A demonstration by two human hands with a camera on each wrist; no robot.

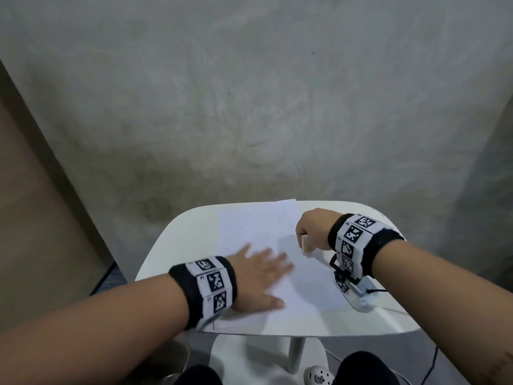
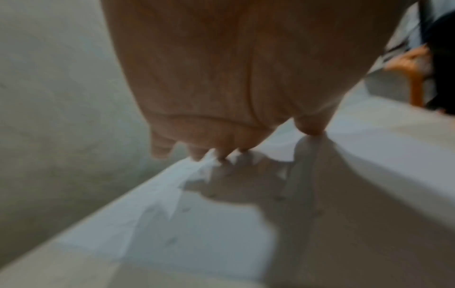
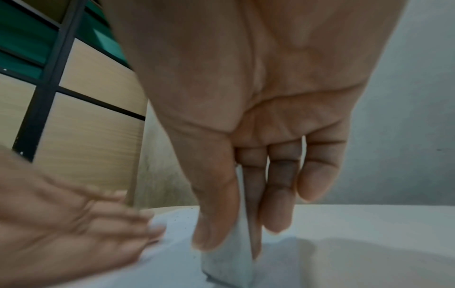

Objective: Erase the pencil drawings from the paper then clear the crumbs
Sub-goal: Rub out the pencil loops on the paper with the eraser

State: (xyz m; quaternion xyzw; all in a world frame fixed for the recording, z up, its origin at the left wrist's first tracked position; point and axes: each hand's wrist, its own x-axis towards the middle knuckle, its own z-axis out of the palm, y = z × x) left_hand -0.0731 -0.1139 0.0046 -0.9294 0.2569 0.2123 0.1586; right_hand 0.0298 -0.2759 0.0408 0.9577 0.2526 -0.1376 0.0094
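A white sheet of paper (image 1: 258, 232) lies on the small white table (image 1: 177, 234). My left hand (image 1: 261, 276) lies flat on the sheet with its fingers spread and straight, blurred in the head view. My right hand (image 1: 311, 232) pinches a white eraser (image 1: 304, 243) between thumb and fingers, its lower end standing on the paper near the right edge. In the right wrist view the eraser (image 3: 229, 259) touches the paper (image 3: 177, 259), with the left hand (image 3: 74, 224) beside it. Small dark crumbs (image 1: 226, 248) dot the sheet. The left wrist view shows my left hand (image 2: 221, 97) above the paper (image 2: 172, 224).
The table's front edge (image 1: 277, 334) is just under my left wrist. A wrist camera mount (image 1: 349, 287) and its cable hang over the table's right part. A wooden cabinet (image 1: 33, 218) stands to the left, a grey wall (image 1: 249, 107) behind. My knees and a shoe (image 1: 317, 376) show below.
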